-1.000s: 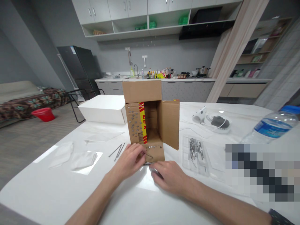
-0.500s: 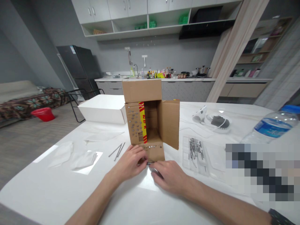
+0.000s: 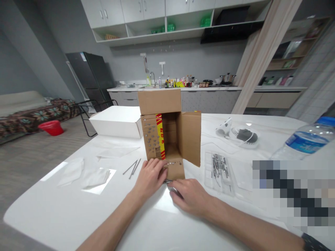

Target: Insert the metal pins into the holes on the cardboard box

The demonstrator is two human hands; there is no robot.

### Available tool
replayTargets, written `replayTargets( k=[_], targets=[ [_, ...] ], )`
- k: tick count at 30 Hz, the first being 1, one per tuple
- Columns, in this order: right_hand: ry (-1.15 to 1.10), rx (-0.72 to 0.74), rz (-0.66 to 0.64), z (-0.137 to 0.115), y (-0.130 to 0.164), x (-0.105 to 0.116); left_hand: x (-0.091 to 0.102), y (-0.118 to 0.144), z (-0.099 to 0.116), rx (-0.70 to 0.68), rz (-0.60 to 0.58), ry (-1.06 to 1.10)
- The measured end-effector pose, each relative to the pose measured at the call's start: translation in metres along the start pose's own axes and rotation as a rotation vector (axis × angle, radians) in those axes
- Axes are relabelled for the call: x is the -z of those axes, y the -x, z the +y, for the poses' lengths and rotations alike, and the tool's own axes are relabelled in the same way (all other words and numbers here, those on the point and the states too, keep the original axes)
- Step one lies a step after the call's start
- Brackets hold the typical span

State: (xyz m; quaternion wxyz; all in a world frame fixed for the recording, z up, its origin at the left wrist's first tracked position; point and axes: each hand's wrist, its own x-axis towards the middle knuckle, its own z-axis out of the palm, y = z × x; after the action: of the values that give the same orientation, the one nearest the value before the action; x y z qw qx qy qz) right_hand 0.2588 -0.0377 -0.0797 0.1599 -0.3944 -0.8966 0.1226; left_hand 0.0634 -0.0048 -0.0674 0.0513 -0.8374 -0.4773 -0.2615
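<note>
A cardboard box (image 3: 159, 101) stands open toward me on the white table. Small round grey heads, like nail heads, dot its left flap (image 3: 149, 137), which carries yellow-and-red tape. More of them form a row across the lower flap (image 3: 176, 171). My left hand (image 3: 149, 176) is closed over the left part of that lower flap, fingers on top and thumb by its front edge. Thin metal nails (image 3: 168, 181) lie at this edge, between my hands. The fingertips of my right hand (image 3: 192, 196) close on their right end; the exact grip is partly hidden.
A few loose long nails (image 3: 133, 168) lie left of the box. To the right is a clear compartment case (image 3: 229, 183) of nails. Farther off are a white carton (image 3: 115, 122), plastic sheets (image 3: 95, 177), a cabled white device (image 3: 244, 136) and a water bottle (image 3: 305, 141).
My left hand has shifted up and right, its fingers now farther over the lower flap and covering part of the row. The right hand stays almost in place.
</note>
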Motion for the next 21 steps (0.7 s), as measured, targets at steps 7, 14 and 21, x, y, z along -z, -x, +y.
replayTargets(
  k=[7, 14, 21],
  targets=[
    [0.006, 0.002, 0.004, 0.001, -0.001, -0.001, -0.011, -0.004, 0.003, -0.014, 0.048, -0.078],
    [0.002, 0.002, -0.001, -0.002, 0.0, 0.002, -0.011, -0.008, 0.005, -0.014, 0.07, -0.091],
    [0.002, -0.002, -0.006, -0.002, -0.001, 0.003, -0.014, -0.009, 0.004, -0.017, 0.069, -0.094]
  ],
)
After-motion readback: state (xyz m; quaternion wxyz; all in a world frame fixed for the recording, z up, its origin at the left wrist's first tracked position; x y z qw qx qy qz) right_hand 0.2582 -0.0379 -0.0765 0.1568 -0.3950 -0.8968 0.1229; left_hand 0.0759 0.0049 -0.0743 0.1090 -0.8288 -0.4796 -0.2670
